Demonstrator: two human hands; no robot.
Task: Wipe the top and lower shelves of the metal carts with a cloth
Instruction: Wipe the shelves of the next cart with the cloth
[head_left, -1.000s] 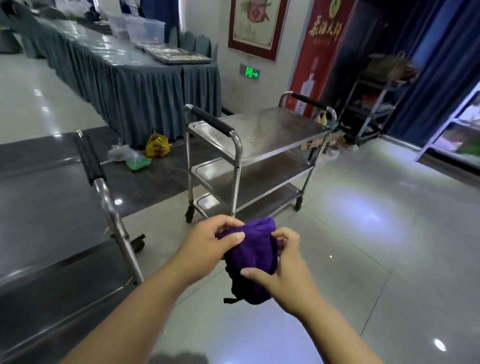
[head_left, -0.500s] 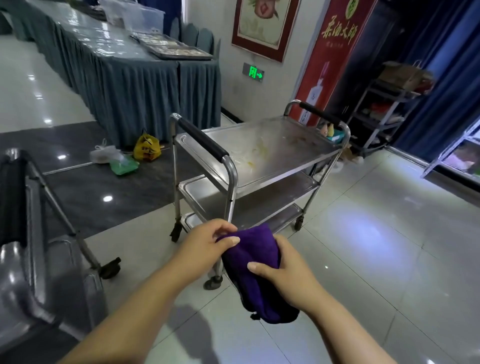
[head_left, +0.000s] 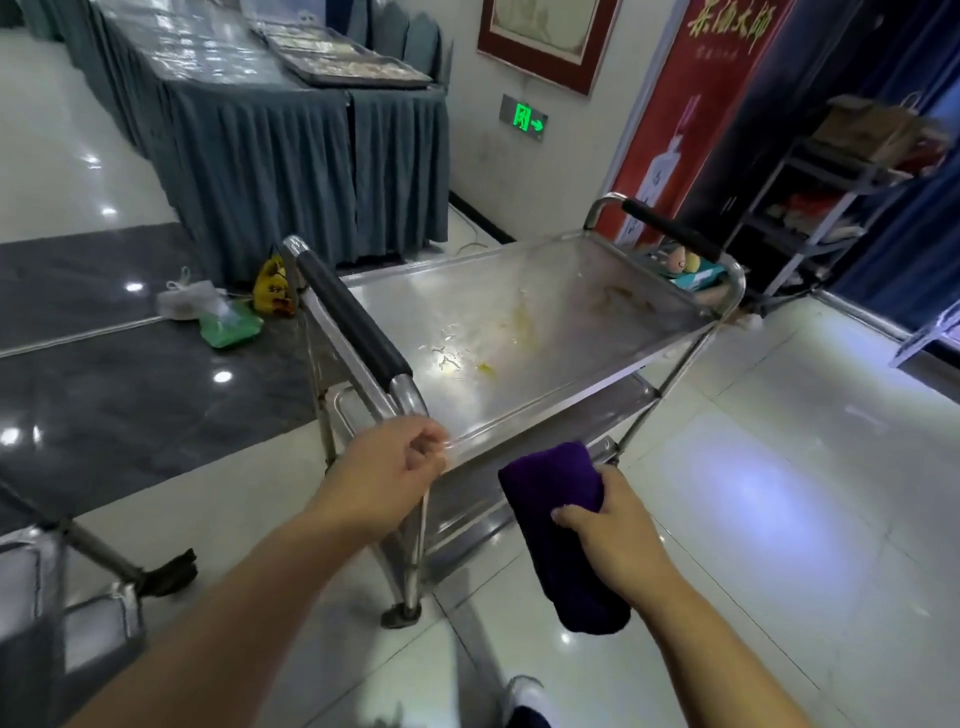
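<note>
Head cam, L to R: second cart (head_left: 93, 618) at the left edge, then white bag (head_left: 184, 301), green bag (head_left: 231, 328) & yellow bag (head_left: 272, 292) on the floor (head_left: 753, 467), contents unclear. Mid-frame is the metal cart (head_left: 410, 400), top shelf (head_left: 571, 332) w/ yellowish smears (head_left: 519, 322). Our left hand (head_left: 395, 467) sits at its near corner, fingers curled; can't tell if they grip the rim. The purple cloth (head_left: 550, 488) hangs just below that shelf's front edge, held by our right hand (head_left: 618, 519), thumb across its front, fingers curled behind. Far right, a rack (head_left: 810, 208) holds a cardboard box (head_left: 872, 130).
</note>
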